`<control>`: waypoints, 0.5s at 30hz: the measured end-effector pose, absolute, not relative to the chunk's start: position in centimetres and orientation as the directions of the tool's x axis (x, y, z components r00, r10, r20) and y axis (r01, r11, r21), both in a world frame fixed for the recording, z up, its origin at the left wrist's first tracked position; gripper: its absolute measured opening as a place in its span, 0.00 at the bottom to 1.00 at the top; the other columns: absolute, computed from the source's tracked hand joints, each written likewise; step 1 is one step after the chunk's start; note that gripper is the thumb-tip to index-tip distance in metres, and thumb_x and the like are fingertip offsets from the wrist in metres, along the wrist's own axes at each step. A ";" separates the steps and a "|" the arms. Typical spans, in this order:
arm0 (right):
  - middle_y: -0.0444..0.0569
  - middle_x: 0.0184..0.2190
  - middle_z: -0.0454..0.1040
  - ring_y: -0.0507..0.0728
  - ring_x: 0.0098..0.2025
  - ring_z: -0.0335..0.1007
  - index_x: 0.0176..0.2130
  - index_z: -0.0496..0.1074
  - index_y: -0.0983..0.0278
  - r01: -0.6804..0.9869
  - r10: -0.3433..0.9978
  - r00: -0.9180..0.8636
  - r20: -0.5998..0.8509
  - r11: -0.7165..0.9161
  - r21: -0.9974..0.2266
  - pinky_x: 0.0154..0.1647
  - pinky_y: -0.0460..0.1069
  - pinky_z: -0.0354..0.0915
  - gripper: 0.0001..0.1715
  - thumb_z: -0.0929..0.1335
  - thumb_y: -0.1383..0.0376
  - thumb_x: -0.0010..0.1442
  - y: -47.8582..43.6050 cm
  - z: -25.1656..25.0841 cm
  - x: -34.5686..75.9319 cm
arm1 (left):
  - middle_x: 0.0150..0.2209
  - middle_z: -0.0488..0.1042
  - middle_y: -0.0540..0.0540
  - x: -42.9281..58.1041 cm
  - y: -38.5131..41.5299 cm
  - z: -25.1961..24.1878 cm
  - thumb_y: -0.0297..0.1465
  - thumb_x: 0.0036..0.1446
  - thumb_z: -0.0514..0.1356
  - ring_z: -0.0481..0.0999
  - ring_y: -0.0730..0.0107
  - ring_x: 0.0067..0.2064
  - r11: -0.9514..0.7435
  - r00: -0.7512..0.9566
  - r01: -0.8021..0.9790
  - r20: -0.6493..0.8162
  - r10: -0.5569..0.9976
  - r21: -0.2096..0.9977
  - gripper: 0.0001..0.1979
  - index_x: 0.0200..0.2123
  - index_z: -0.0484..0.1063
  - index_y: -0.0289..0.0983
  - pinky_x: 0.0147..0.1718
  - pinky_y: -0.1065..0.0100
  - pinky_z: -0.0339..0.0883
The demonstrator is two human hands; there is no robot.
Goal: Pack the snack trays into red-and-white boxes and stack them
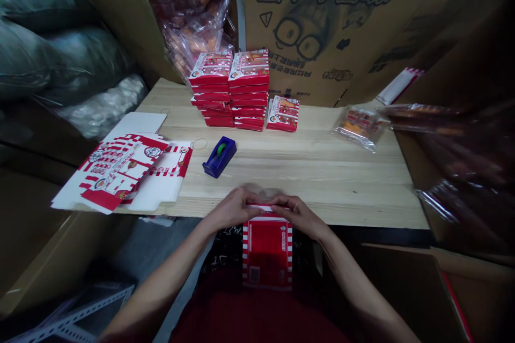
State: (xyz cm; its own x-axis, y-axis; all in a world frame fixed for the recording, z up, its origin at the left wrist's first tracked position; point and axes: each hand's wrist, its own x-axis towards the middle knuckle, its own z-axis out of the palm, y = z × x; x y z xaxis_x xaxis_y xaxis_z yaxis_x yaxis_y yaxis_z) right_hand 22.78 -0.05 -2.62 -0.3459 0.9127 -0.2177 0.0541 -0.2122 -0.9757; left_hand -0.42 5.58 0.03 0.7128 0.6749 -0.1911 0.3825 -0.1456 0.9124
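A person's two bare forearms reach forward from the bottom of the view and meet at the near edge of a pale wooden table [306,166]. The left hand [232,208] and the right hand [296,213] are both curled over the top end of a red-and-white striped carton [267,249], fingers closed on its upper flap from either side, knuckles raised and wrists bent slightly inward; the fingertips are blurred. The carton hangs below the table edge, over the person's lap, its printed red face turned up. On the table, just ahead of the hands, sits a blue tape dispenser [219,156] with a green roll. To the left lies a loose pile of flat unfolded cartons [120,169], partly overhanging the table's edge. At the far side stand two neat stacks of finished red boxes [230,91], with a single box [283,113] leaning beside them. Towards the right lies a clear plastic packet [359,126]. Large brown cardboard boxes [330,21] stand behind the table, one open and filled with plastic-wrapped goods.
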 end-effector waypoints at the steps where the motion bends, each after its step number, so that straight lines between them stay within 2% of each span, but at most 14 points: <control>1: 0.48 0.42 0.81 0.58 0.44 0.76 0.46 0.81 0.59 0.054 0.905 -0.365 -0.217 -0.213 -0.976 0.47 0.54 0.69 0.18 0.71 0.49 0.65 -0.1 -2.4 22.9 | 0.30 0.78 0.49 -0.3 5.6 0.2 0.34 0.60 0.65 0.70 0.69 0.32 -0.171 0.716 0.388 -0.180 0.675 0.906 0.12 0.44 0.84 0.35 0.31 0.70 0.57; 4: 0.47 0.40 0.81 0.57 0.42 0.76 0.46 0.80 0.59 0.064 0.883 -0.419 -0.212 -0.204 -0.977 0.45 0.53 0.68 0.18 0.71 0.50 0.65 0.0 -1.7 23.3 | 0.27 0.76 0.50 -0.1 5.8 0.5 0.34 0.60 0.65 0.68 0.71 0.30 -0.238 0.730 0.405 -0.156 0.665 0.883 0.11 0.42 0.85 0.36 0.29 0.70 0.55; 7: 0.46 0.38 0.81 0.57 0.39 0.76 0.43 0.80 0.60 0.075 0.871 -0.447 -0.202 -0.188 -0.979 0.44 0.53 0.69 0.17 0.74 0.50 0.63 0.5 -1.4 23.7 | 0.27 0.77 0.50 -0.1 5.9 0.8 0.37 0.62 0.64 0.68 0.71 0.29 -0.231 0.747 0.390 -0.159 0.646 0.891 0.12 0.40 0.85 0.36 0.29 0.70 0.56; 11: 0.46 0.37 0.82 0.56 0.38 0.76 0.42 0.80 0.61 0.071 0.854 -0.477 -0.209 -0.199 -0.977 0.44 0.53 0.69 0.17 0.75 0.51 0.61 0.8 -1.5 23.8 | 0.30 0.79 0.48 -0.4 5.5 1.2 0.42 0.63 0.64 0.71 0.68 0.32 -0.189 0.745 0.380 -0.179 0.642 0.905 0.17 0.42 0.85 0.36 0.31 0.70 0.59; 15: 0.45 0.36 0.82 0.55 0.37 0.76 0.40 0.79 0.60 0.013 0.833 -0.499 -0.238 -0.267 -0.964 0.43 0.53 0.70 0.14 0.77 0.53 0.59 0.6 -1.6 23.9 | 0.35 0.82 0.47 -0.9 5.0 1.5 0.43 0.66 0.61 0.73 0.66 0.34 -0.132 0.800 0.319 -0.192 0.569 0.938 0.18 0.47 0.84 0.38 0.34 0.68 0.64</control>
State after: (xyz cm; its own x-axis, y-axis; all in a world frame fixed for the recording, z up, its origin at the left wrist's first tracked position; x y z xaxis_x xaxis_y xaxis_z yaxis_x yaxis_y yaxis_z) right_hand 23.86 0.59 -1.63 -0.4995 0.8330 -0.2378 0.0129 -0.2673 -0.9635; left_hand -0.88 5.04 1.52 0.7998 0.5688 -0.1917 0.3190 -0.1323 0.9385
